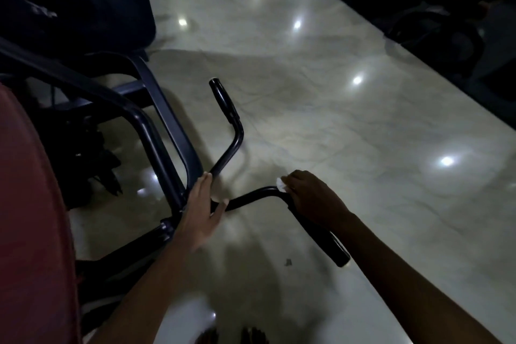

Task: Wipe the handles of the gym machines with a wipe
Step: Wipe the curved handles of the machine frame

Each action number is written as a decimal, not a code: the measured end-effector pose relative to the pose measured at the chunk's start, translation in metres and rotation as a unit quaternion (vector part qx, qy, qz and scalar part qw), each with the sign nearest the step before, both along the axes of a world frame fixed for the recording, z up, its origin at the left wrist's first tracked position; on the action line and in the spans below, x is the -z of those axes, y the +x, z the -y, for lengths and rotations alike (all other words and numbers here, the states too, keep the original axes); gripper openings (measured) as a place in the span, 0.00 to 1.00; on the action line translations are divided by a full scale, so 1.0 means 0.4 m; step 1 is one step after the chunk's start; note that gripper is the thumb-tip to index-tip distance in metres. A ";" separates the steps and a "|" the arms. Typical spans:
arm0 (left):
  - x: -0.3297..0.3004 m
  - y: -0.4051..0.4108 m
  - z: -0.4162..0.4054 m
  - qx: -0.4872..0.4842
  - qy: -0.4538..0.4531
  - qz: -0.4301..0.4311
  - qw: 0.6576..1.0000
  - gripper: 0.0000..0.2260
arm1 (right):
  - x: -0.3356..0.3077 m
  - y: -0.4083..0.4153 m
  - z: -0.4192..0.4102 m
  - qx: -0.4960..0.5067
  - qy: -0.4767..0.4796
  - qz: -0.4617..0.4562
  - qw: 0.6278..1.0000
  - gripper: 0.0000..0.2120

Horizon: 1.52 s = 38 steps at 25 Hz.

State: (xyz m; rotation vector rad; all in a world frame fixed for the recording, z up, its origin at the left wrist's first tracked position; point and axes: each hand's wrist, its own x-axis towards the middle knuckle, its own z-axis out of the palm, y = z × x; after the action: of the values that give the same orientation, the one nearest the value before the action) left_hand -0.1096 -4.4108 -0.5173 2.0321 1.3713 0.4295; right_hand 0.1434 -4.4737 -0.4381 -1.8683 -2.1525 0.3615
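The right hand is curled round the near black bent-tube handle with a small white wipe pressed under its fingers, the left hand lies flat-fingered on that handle's inner end, so I judge wiping underway on 1 handle while the far black handle beyond it looks not yet reached

The scene is dim and underexposed. The glossy floor carries several small bright spots of glare, reflections of lights overhead, and broad soft shadows spread across it near the bottom. The machine frame at left and the equipment along the upper right sink into near-black with little detail. The left hand is smeared by motion blur; the right hand reads very dark. Straight lines bow toward the edges from the wide-angle lens, and the whole picture looks soft.
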 end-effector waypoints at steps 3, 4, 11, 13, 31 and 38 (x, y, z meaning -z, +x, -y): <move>0.022 0.000 -0.025 -0.001 0.007 -0.021 1.000 0.36 | 0.026 0.006 -0.004 -0.026 0.005 0.006 1.000 0.05; 0.026 0.003 -0.033 -0.001 0.007 -0.025 1.000 0.35 | 0.032 0.007 -0.010 -0.033 0.012 0.006 0.999 0.06; 0.038 0.008 -0.044 0.001 0.012 -0.015 1.000 0.34 | 0.059 -0.021 -0.009 -0.085 0.024 0.015 0.996 0.06; 0.047 0.008 -0.048 0.004 0.001 -0.012 1.000 0.34 | 0.066 -0.019 0.012 -0.070 0.030 0.013 0.997 0.10; 0.089 0.048 -0.026 -0.003 0.023 -0.012 1.000 0.34 | 0.070 0.033 0.159 0.014 0.106 -0.062 0.992 0.18; 0.095 0.045 -0.026 0.007 0.021 -0.043 0.999 0.34 | 0.072 0.078 0.213 -0.011 0.105 -0.066 0.992 0.20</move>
State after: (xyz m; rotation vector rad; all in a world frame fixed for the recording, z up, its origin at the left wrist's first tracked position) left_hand -0.0917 -4.4002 -0.5553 2.1158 1.4075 0.3724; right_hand 0.1745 -4.5590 -0.4669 -1.6594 -2.0373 0.2449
